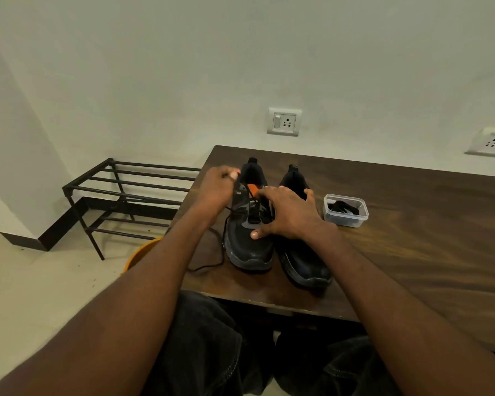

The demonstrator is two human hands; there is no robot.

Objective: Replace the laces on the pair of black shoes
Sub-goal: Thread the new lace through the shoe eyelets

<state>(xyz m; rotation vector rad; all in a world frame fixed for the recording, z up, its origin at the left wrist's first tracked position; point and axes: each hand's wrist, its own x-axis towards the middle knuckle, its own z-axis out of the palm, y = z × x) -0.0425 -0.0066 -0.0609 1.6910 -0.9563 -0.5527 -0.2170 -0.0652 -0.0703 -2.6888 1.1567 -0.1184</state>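
Observation:
Two black shoes stand side by side on the wooden table (412, 224), toes toward me. The left shoe (249, 247) has an orange patch on its tongue and a loosened black lace (222, 247) trailing off its left side onto the table. My left hand (217, 187) is curled beside the shoe's collar and pinches the lace. My right hand (289, 214) lies spread over both shoes, thumb on the left shoe's vamp, fingers touching the laces near the tongue. The right shoe (306, 264) is partly hidden under that hand.
A small clear plastic box (345, 210) holding black laces sits right of the shoes. A black metal shoe rack (120, 195) stands on the floor left of the table, with an orange bucket rim (143, 252) under my left forearm. Wall sockets (284, 121) are behind.

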